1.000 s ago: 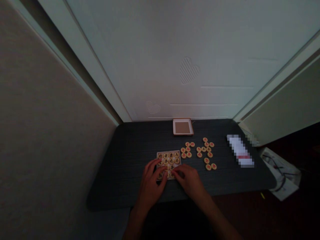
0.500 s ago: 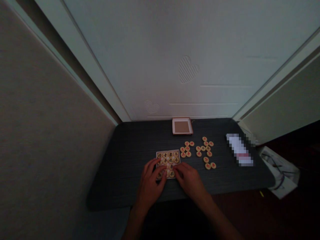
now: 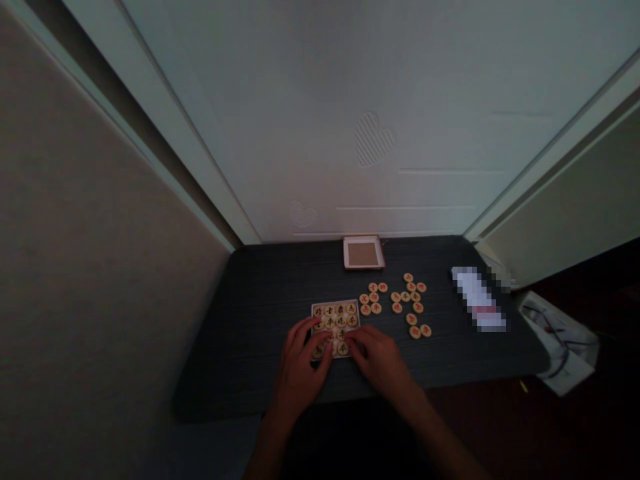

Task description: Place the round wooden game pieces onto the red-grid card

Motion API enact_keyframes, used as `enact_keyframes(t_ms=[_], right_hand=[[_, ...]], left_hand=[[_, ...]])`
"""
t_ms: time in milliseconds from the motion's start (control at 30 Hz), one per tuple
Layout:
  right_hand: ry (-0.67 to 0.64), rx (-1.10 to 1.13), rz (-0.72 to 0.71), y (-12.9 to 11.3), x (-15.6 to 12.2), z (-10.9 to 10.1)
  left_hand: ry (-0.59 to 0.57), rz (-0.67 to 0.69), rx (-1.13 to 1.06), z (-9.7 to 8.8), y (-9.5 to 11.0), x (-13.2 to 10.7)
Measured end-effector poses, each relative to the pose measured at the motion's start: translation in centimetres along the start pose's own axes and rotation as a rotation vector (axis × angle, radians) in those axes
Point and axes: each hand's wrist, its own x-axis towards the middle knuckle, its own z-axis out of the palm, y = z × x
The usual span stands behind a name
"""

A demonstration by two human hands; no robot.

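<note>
Boxed pcs: L hand over near-left, R hand at rt edge.

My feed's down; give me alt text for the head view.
Left hand and right hand are at a shallow tray of black-marked xiangqi pieces on a dark table. Loose, mostly red-marked pieces lie right; another shallow tray sits farther back.

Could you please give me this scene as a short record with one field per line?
Left hand: over the left side of the tray
Right hand: at the tray's right side, grip unclear
In tray: rows of black-marked discs
Loose: mostly red-marked discs, right of the tray
Back: shallow box on the dark table
Far right: pixelated item
</note>
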Motion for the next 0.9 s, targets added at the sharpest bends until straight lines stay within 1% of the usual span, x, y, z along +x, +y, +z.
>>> enact_keyframes(t_ms=[133, 300, 367, 467, 533, 600, 767, 900], right_hand=[[0.061, 0.034, -0.006, 0.7, -0.5, -0.7], [0.15, 0.006, -0.001, 2.1, -1.8, -2.9], [0.189, -0.021, 0.007, 3.2, -2.3, -4.2], [0.294, -0.072, 0.063, 5.3, -2.7, -6.3], [0.316, -0.098, 0.113, 6.9, -2.6, -7.6], [0.368, -0.133, 0.129, 8.3, -2.3, -8.7], [0.328, -0.281, 0.026, 10.7, -0.9, -10.0], [0.214, -0.359, -0.06, 11.5, 0.9, -10.7]], left_hand=[[-0.019, 0.003, 0.027, -0.2, 0.1, -0.1], [-0.132, 0.082, 0.086, -0.8, 0.7, -0.2], [-0.151, 0.111, 0.101, -0.9, 0.9, -0.2], [-0.159, 0.12, 0.108, -0.9, 0.8, -0.2], [-0.165, 0.117, 0.106, -0.8, 0.7, -0.2], [-0.163, 0.111, 0.101, -0.7, 0.6, -0.2], [-0.153, 0.11, 0.082, -0.7, 0.6, -0.2], [-0.168, 0.13, 0.076, -0.9, 0.6, -0.3]])
